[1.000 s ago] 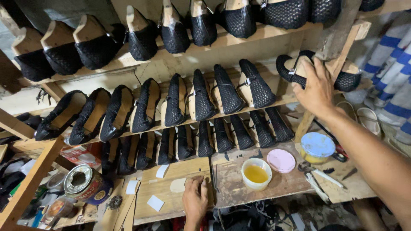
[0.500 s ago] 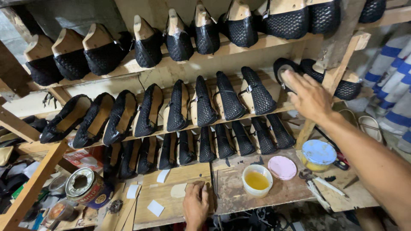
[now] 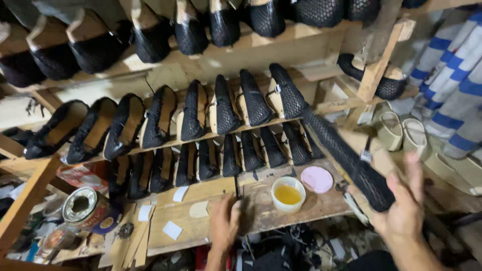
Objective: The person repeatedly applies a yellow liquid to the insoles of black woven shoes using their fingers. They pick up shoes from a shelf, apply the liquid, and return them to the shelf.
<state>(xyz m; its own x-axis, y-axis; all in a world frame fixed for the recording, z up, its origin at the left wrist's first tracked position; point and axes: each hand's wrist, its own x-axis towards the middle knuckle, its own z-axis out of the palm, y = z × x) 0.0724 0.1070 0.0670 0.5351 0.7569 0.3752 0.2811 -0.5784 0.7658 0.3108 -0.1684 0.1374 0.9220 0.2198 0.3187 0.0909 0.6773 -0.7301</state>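
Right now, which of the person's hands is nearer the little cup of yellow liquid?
Left. The left hand rests on the bench just left of the cup; the right hand holds a black mesh shoe farther right.

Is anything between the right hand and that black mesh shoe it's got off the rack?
Nothing visible: the right hand is already gripping the black mesh shoe at its lower end. The left hand rests apart on the workbench.
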